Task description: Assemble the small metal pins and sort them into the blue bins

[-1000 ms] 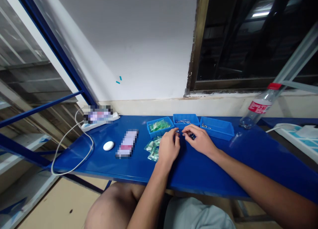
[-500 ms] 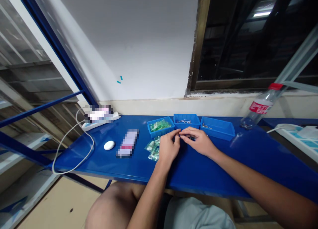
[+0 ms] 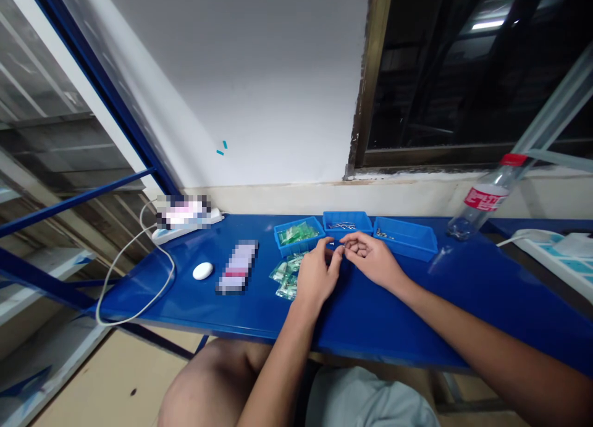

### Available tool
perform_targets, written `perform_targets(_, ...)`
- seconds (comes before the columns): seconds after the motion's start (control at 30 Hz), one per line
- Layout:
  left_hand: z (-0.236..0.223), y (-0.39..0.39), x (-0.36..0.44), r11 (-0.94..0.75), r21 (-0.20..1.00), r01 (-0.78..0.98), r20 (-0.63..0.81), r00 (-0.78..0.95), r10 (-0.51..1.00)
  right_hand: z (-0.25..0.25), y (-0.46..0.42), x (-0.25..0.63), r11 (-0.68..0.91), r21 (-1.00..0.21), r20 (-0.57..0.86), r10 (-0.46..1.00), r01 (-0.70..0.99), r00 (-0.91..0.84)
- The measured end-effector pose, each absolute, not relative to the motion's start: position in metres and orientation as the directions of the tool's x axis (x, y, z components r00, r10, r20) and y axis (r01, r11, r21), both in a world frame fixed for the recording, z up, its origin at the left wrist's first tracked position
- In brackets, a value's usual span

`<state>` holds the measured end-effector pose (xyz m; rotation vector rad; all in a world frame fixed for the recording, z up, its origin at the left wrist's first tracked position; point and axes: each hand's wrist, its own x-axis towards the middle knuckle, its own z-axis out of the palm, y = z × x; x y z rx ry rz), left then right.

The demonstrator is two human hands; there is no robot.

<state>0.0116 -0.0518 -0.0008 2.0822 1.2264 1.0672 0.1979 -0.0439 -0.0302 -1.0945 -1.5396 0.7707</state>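
Note:
My left hand [image 3: 317, 273] and my right hand [image 3: 372, 258] meet over the blue table [image 3: 398, 303], fingertips almost touching. Both are pinched on a tiny pale part between them, too small to name. Just behind the hands stand three small blue trays: the left tray [image 3: 298, 236] holds green packets, the middle tray [image 3: 347, 223] holds thin metal pins, the right tray [image 3: 406, 237] holds small metal bits. A loose heap of green packets [image 3: 285, 275] lies left of my left hand.
A white oval device [image 3: 202, 270] and a blurred flat box [image 3: 236, 267] lie to the left. A white power strip [image 3: 185, 228] with a cable sits at the back left. A plastic bottle [image 3: 484, 198] leans at the back right.
Both hands lifted a little and drew their fingertips together around the small part. My right hand turned so its fingers curl upward.

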Motion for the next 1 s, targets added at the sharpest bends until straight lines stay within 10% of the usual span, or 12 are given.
perform_targets(0.33,0.0,-0.047,0.009,-0.434,0.786,0.44,0.346,0.269,0.899,-0.024,-0.048,0.195,0.398,-0.829,0.38,0.916,0.392,-0.127)
perform_targets(0.73,-0.012,-0.047,0.008,-0.617,0.475,0.628,0.38,0.487,0.787,-0.018,-0.047,0.201,0.387,-0.785,0.331,0.922,0.483,-0.2)
perform_targets(1.0,-0.009,-0.046,0.011,-0.598,0.715,0.362,0.453,0.411,0.791,-0.025,-0.042,0.205,0.283,-0.904,0.255,0.958,0.321,-0.128)
